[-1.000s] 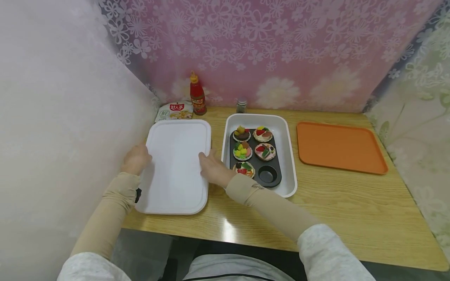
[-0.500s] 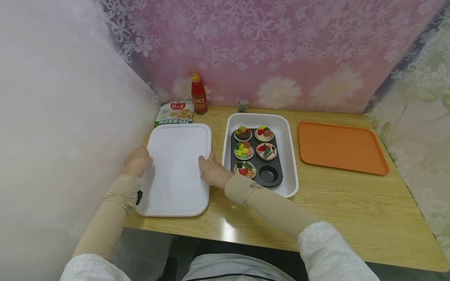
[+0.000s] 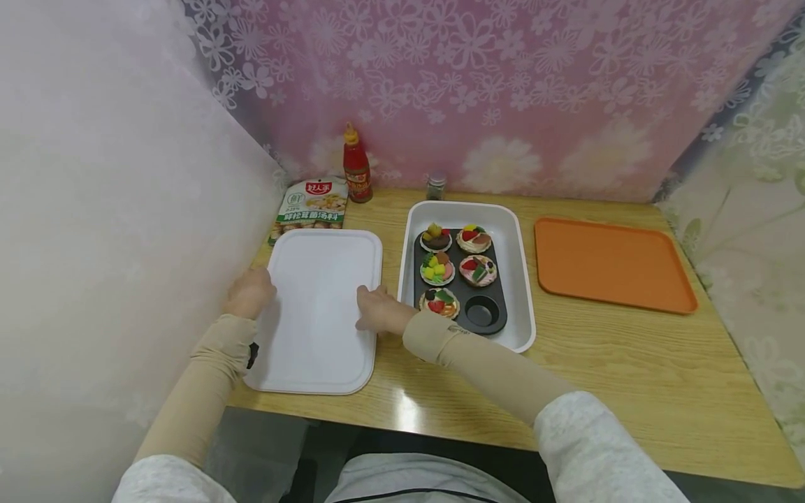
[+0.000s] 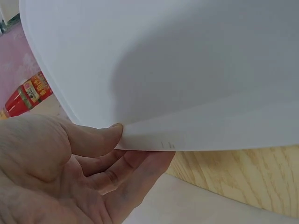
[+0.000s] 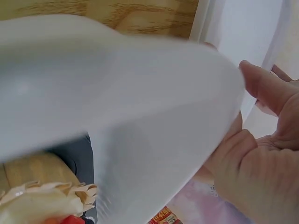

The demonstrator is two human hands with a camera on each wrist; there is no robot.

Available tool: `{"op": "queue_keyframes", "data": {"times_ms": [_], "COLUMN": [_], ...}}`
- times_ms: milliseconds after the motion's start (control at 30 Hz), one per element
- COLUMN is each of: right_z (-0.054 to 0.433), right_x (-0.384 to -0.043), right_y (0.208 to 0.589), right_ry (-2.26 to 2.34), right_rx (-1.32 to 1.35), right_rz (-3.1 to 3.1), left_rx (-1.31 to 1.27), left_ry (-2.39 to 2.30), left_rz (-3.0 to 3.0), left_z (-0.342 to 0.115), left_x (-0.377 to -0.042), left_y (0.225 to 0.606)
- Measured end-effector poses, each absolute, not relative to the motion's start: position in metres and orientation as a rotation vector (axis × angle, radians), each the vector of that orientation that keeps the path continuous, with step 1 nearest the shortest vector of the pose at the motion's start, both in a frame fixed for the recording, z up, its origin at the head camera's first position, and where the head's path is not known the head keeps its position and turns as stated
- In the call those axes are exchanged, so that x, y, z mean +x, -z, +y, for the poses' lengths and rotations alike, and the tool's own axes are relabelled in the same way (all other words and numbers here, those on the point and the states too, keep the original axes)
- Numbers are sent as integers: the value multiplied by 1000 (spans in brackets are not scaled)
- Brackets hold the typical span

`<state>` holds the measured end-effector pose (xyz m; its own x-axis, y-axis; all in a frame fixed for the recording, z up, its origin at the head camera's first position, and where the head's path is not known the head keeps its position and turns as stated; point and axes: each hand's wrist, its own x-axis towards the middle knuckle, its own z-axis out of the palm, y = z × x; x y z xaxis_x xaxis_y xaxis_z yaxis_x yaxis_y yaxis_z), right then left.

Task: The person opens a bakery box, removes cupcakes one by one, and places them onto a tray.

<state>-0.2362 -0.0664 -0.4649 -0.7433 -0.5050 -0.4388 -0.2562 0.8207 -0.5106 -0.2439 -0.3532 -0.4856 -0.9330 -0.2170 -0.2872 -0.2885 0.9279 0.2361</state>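
A white rectangular tray [image 3: 321,314] with rounded corners lies at the left of the table in the head view. My left hand [image 3: 249,292] pinches its left edge; in the left wrist view the thumb [image 4: 96,140] is on the upper face and the fingers curl below the rim. At the opposite edge is my right hand [image 3: 383,311], thumb and fingers at the rim. Part of this hand [image 5: 268,158] is hidden behind a white basin [image 3: 517,307] in the right wrist view. The basin holds a dark muffin pan [image 3: 449,304] with several toy tarts [image 3: 478,270] and one bare cup.
Behind the tray are a seasoning packet [image 3: 312,202] and a red sauce bottle [image 3: 357,171]. A small shaker [image 3: 435,187] stands behind the basin. An orange tray [image 3: 616,265] lies on the right of the wooden table [image 3: 604,377]. A pale wall [image 3: 126,209] rises close on the left.
The white tray has slid towards the person with both hands at its edges, uncovering more of the packet behind it. The right thumb and fingers now look more spread.
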Motion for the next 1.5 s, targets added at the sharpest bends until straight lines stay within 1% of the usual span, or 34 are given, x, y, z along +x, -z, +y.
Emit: {"op": "queue_keyframes", "data": {"times_ms": [300, 667, 1033, 1500], "right_z": [-71, -74, -71, -64], "right_x": [-234, -219, -211, -219], "right_y": [467, 469, 466, 460], "right_ry": [549, 509, 477, 547], "right_rx": [-533, -512, -593, -584], "right_rz": [2346, 2323, 2309, 2224], "left_rx": [-337, -350, -356, -354], "left_ry": [-342, -327, -321, -335], "left_rz": [2765, 2745, 2716, 2767], "left_z": [-351, -351, -347, -343], "left_x": [-241, -233, -226, -226], "left_y": [486, 490, 493, 498]}}
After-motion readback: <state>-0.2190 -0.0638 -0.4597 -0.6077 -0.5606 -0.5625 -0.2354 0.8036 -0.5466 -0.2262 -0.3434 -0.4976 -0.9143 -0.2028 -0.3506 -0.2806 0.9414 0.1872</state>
